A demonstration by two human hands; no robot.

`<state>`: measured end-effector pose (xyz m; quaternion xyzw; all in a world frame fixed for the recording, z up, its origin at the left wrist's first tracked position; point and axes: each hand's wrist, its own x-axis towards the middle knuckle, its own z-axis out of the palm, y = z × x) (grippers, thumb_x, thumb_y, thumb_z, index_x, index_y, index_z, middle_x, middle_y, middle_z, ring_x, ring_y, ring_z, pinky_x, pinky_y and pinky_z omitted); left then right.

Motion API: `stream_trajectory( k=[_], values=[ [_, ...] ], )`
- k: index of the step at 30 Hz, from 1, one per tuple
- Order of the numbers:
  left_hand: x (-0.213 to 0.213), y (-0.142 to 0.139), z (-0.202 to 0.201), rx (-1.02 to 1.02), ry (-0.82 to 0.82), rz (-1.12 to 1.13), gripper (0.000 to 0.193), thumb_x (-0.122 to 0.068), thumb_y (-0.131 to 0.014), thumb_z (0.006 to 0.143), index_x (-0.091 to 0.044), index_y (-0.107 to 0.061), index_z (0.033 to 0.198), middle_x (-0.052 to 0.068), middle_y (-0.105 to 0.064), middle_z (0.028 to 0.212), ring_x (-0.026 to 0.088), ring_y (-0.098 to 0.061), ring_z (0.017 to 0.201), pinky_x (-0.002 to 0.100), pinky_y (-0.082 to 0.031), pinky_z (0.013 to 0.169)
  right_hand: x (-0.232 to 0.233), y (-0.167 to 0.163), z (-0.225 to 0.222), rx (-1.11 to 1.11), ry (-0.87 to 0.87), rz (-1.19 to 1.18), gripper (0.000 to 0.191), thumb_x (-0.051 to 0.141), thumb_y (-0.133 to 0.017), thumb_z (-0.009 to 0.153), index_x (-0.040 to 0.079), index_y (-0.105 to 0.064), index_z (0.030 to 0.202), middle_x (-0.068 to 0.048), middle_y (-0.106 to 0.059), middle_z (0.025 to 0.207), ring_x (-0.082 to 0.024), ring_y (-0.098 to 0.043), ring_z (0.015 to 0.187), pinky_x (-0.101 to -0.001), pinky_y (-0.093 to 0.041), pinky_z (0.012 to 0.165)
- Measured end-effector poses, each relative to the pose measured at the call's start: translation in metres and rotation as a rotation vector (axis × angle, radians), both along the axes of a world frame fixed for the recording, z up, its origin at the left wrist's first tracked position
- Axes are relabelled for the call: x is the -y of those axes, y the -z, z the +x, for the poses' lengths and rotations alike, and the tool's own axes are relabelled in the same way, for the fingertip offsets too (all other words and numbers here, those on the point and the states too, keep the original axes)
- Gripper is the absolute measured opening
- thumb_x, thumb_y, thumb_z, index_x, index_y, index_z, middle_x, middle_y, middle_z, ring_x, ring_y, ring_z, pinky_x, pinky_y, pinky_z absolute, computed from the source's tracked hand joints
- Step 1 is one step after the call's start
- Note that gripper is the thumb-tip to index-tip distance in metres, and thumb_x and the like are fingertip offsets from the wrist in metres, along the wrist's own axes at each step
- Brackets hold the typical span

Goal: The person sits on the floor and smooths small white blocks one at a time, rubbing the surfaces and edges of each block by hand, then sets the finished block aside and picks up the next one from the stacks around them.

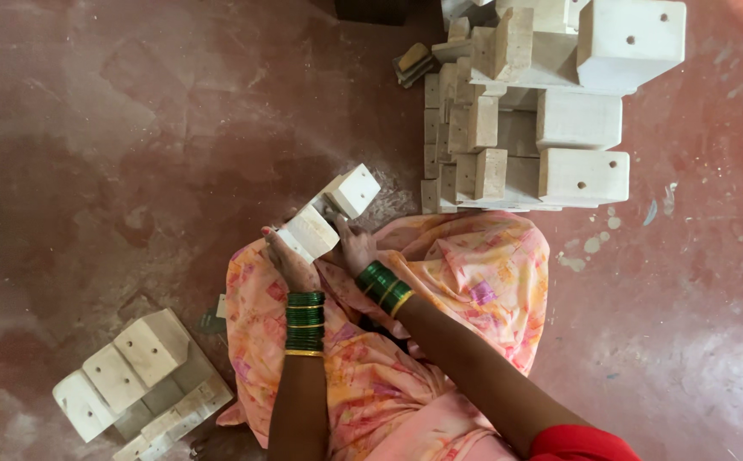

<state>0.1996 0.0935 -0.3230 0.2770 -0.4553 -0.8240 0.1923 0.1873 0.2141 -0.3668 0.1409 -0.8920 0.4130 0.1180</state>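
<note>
I sit on the floor and both hands hold one pale wooden piece [330,213], made of two square white-painted blocks joined by a short bar. My left hand [288,263] grips the nearer block from the left side. My right hand [352,248] holds the piece from below and to the right. The far block points up and away toward a stack of similar pieces. Green and gold bangles ring both wrists. A pink and orange patterned cloth [465,282] covers my lap beneath the hands.
A tall stack of white wooden blocks with drilled holes [550,102] stands at the upper right. A smaller group of the same pieces [136,376] lies at the lower left. The floor [132,128] is worn red concrete.
</note>
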Motion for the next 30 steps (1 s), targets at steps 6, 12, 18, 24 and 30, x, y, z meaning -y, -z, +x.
stream_trajectory(
  k=[6,12,18,24,30],
  values=[
    [-0.001,0.005,-0.001,-0.036,0.064,0.031,0.067,-0.056,-0.042,0.106,0.005,-0.061,0.125,0.013,-0.067,0.120,0.022,-0.066,0.108,0.035,-0.054,0.097,0.000,0.005,0.002,0.060,-0.082,-0.070,0.070,0.011,-0.067,0.089,0.021,-0.049,0.156,-0.017,-0.070,0.137,-0.037,-0.071,0.109,-0.0460,-0.061,0.090],
    [0.002,0.002,-0.002,-0.028,0.070,0.083,0.068,-0.056,-0.040,0.106,0.005,-0.061,0.127,0.014,-0.067,0.121,0.024,-0.066,0.109,0.036,-0.054,0.097,0.007,0.003,-0.007,-0.011,-0.028,-0.128,0.064,0.022,-0.079,0.079,0.013,-0.055,0.138,-0.020,-0.071,0.113,-0.041,-0.071,0.091,-0.0470,-0.059,0.075],
    [0.000,-0.005,0.000,-0.059,0.057,-0.039,0.069,-0.057,-0.040,0.107,0.007,-0.061,0.124,0.015,-0.066,0.118,0.023,-0.066,0.107,0.035,-0.054,0.097,-0.004,-0.003,0.012,0.162,0.084,-0.214,0.030,0.006,-0.063,0.098,0.011,-0.065,0.127,-0.020,-0.072,0.098,-0.036,-0.074,0.078,-0.0432,-0.060,0.064],
    [0.002,0.007,-0.002,0.016,-0.047,0.035,0.066,-0.056,-0.047,0.108,0.007,-0.055,0.124,0.013,-0.061,0.117,0.022,-0.062,0.106,0.037,-0.054,0.094,-0.035,0.003,0.019,0.310,-0.206,-0.378,0.017,0.008,-0.066,0.101,0.002,-0.068,0.117,-0.015,-0.066,0.081,-0.026,-0.064,0.068,-0.0360,-0.053,0.062],
    [0.001,0.006,-0.008,0.090,-0.087,0.072,0.061,-0.055,-0.050,0.101,0.001,-0.052,0.125,0.011,-0.061,0.120,0.021,-0.064,0.107,0.036,-0.055,0.093,-0.080,-0.022,0.007,0.096,0.100,-0.567,0.011,0.012,-0.065,0.103,0.003,-0.071,0.105,-0.008,-0.067,0.087,-0.010,-0.061,0.078,-0.0279,-0.053,0.070]
  ],
)
